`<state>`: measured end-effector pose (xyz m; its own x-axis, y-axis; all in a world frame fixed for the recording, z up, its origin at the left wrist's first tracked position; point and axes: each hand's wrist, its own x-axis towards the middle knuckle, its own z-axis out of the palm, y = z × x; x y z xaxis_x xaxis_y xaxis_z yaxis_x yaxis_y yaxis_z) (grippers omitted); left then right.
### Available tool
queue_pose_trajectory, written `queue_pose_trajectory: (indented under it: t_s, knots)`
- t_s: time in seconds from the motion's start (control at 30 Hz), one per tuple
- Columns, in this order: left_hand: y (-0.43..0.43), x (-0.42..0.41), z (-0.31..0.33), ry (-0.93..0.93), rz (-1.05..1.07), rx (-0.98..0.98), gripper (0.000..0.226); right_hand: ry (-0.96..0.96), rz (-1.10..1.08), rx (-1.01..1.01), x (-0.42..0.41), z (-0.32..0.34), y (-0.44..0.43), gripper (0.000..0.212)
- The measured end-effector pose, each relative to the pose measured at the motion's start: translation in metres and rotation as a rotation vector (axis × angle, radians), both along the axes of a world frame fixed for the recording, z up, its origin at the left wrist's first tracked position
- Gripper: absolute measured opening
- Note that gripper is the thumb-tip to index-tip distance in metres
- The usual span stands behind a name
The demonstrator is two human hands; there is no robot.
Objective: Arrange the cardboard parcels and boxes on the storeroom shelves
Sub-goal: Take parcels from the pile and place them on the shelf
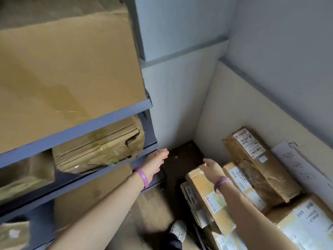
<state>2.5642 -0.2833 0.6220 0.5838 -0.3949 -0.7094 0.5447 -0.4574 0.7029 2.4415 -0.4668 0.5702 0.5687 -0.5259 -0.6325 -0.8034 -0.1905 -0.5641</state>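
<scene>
Fingers (163, 153) straight, left hand (153, 165) hovers beside shelf (68, 183) holding crushed box (99, 147).

Both hands open: left hand (155, 164) near shelf (75, 131), right hand (212, 170) over parcel (207, 197).

Between the fingers of the left hand (154, 164) and those of the right hand (212, 170), a strip of dark floor (182, 159) lies free, ending at the wall corner (173, 114) just beyond the fingertips. Left of the left fingers, the crushed parcel (99, 147) and the shelving (75, 131) block the way. Below the right fingers lies a taped parcel (203, 192), and to their right the stacked parcels (255, 165) fill the room up to the wall.
</scene>
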Motion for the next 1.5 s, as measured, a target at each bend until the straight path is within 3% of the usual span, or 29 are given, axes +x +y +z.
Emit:
queue_pose_trajectory:
  t_s: [0.2,0.37,0.5,0.67,0.8,0.93,1.17,1.37,1.5]
  knots:
    - [0.140,-0.017,0.046,-0.066,0.168,-0.058,0.032,-0.136,0.264,-0.028,0.045,0.047,0.126,0.045]
    - [0.285,-0.044,0.067,-0.164,0.374,-0.084,0.046,-0.236,0.524,-0.040,0.062,0.083,0.260,0.003]
    - [0.403,-0.076,0.084,-0.225,0.559,-0.058,0.042,-0.356,0.698,-0.004,0.069,0.109,0.380,0.038]
    - [0.543,-0.131,0.111,-0.268,0.858,-0.062,0.039,-0.388,0.950,0.021,0.064,0.136,0.539,0.054]
    - [0.647,-0.190,0.129,-0.329,1.114,-0.050,0.028,-0.397,1.198,0.089,0.051,0.156,0.663,0.050]
    - [0.729,-0.242,0.143,-0.357,1.318,-0.013,0.019,-0.420,1.370,0.160,0.032,0.166,0.772,0.029]
    - [0.841,-0.308,0.136,-0.376,1.623,0.011,0.032,-0.421,1.607,0.274,-0.005,0.169,0.931,0.040]
    - [0.931,-0.301,0.124,-0.343,1.746,0.049,0.039,-0.381,1.823,0.338,0.008,0.159,1.042,0.054]
    - [0.981,-0.252,0.122,-0.300,1.750,0.072,0.036,-0.372,1.789,0.354,0.049,0.156,1.087,0.053]
